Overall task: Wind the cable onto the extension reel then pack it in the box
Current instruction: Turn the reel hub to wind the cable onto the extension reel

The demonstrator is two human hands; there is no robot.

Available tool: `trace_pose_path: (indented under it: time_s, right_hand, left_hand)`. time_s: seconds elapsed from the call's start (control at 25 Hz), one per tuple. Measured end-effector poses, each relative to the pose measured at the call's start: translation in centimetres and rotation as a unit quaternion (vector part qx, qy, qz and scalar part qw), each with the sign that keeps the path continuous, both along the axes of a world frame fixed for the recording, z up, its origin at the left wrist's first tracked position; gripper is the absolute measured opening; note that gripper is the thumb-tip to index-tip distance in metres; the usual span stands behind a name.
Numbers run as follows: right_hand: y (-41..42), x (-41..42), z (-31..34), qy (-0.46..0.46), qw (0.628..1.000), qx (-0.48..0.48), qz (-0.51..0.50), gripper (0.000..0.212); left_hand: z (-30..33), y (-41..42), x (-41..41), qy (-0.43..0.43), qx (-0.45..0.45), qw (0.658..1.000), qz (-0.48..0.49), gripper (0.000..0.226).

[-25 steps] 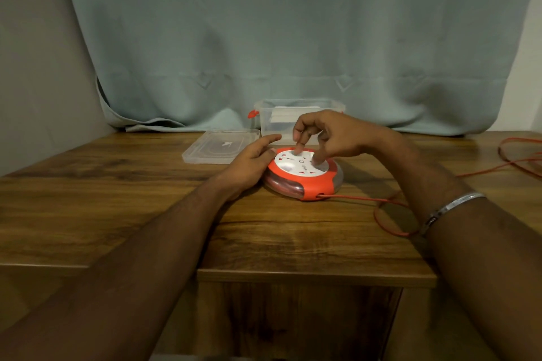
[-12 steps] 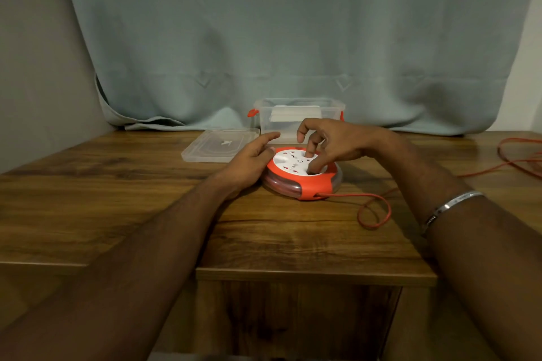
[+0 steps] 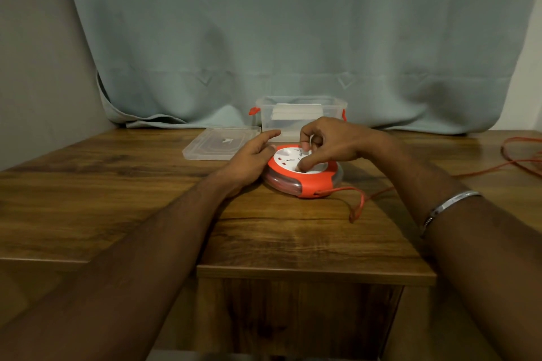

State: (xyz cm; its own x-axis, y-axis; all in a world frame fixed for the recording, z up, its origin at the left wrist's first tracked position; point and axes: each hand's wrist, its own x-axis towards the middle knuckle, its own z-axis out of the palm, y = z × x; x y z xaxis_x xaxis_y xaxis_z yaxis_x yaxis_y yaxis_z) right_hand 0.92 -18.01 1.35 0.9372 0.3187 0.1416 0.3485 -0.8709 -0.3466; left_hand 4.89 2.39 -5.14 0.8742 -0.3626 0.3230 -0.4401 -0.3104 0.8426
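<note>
A wooden table (image 3: pixel 117 208) with a glossy, dark-grained top fills the lower view, backed by a pale blue-grey curtain (image 3: pixel 293 38) that hangs in soft folds down to the tabletop. At the far left a plain grey wall (image 3: pixel 35 67) meets the table.

Left of centre, a clear plastic lid (image 3: pixel 221 143), rectangular with rounded corners, lies flat on the wood. Just right of it and further back stands a clear plastic storage box (image 3: pixel 299 114) with orange side clips, its top open; something pale and flat shows through its wall, too indistinct to name.

The left hand (image 3: pixel 252 158) rests against the left edge of the extension reel (image 3: pixel 303 176), fingers straight and relaxed, steadying it. The reel sits flat near the middle of the table, in front of the box. It is round and low, with a white socket face, an orange rim and a translucent side through which coiled cord shows.

The right hand (image 3: pixel 328 143) hovers on the reel's top, fingers curled, with fingertips pressed into the white face.

An orange cable (image 3: pixel 359 204) leaves the reel's front, bends in a small loop on the wood, then trails away right. A silver bangle (image 3: pixel 448 205) circles the right wrist.
</note>
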Motion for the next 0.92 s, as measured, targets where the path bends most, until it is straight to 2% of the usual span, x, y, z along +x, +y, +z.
trace_pose_path:
  time_s: [0.16, 0.4, 0.52, 0.6, 0.64, 0.76, 0.84, 0.92]
  right_hand:
    - [0.7, 0.1, -0.5, -0.028, 1.0, -0.006, 0.0, 0.031]
    - [1.5, 0.7, -1.0, -0.06, 0.998, -0.01, 0.003, 0.036]
    - [1.7, 0.6, -0.9, -0.053, 0.998, 0.011, 0.026, 0.027]
    - [1.1, 0.5, -0.4, -0.05, 0.997, 0.04, 0.043, 0.009]
    - [0.6, 0.4, -0.1, -0.044, 0.996, 0.05, 0.052, 0.01]
    - [-0.7, 0.2, 0.8, 0.009, 0.997, 0.042, 0.064, 0.051]
    - [-1.3, 0.4, 1.0, 0.036, 0.996, 0.039, 0.07, 0.068]
    - [-1.6, 0.5, 1.0, 0.05, 0.996, 0.029, 0.064, 0.076]
  left_hand:
    - [-0.1, 0.0, 0.1, 0.013, -0.01, 1.0, -0.003, 0.043]
    - [-0.2, 0.0, 0.1, 0.016, -0.022, 1.0, -0.01, 0.041]
    - [-0.2, 0.0, 0.2, 0.017, -0.023, 0.999, -0.015, 0.042]
    - [-0.2, 0.0, 0.2, 0.016, -0.022, 1.0, -0.012, 0.041]
    - [-0.2, 0.0, 0.2, 0.016, -0.025, 1.0, -0.011, 0.041]
    - [-0.3, 0.0, 0.3, 0.021, -0.027, 0.999, -0.016, 0.041]
    - [-0.2, 0.1, 0.3, 0.013, -0.014, 1.0, -0.02, 0.04]
    - [-0.1, 0.0, 0.1, 0.01, -0.009, 1.0, -0.026, 0.038]
